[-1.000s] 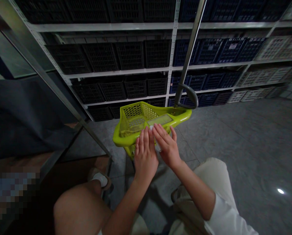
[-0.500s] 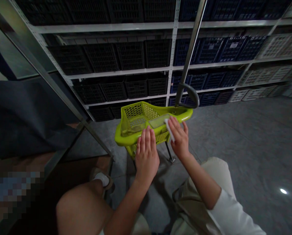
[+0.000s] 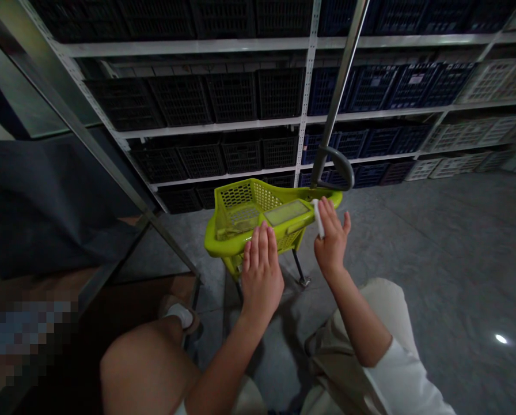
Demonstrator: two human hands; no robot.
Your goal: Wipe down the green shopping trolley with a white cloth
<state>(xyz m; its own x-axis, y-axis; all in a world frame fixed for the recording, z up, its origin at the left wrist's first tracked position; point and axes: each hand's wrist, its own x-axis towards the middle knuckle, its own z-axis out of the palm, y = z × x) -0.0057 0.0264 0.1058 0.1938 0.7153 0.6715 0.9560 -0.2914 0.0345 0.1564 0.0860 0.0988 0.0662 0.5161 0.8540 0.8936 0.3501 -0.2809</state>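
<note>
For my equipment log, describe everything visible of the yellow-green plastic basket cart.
The yellow-green plastic basket cart looks glossy, with a thick rounded rim, perforated walls and a pale rectangular panel set along the near rim. It stands upright on the grey tiled floor; a thin dark metal leg shows beneath. A shiny metal pole rises at its right end, apparently attached. The left hand rests on the near rim; the right hand's thin white wipe appears to touch it farther right.

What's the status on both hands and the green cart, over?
Left hand on near rim of green cart. Right hand toward rim's right end, holding white wipe. Gray loop handle close beyond right hand.
</note>
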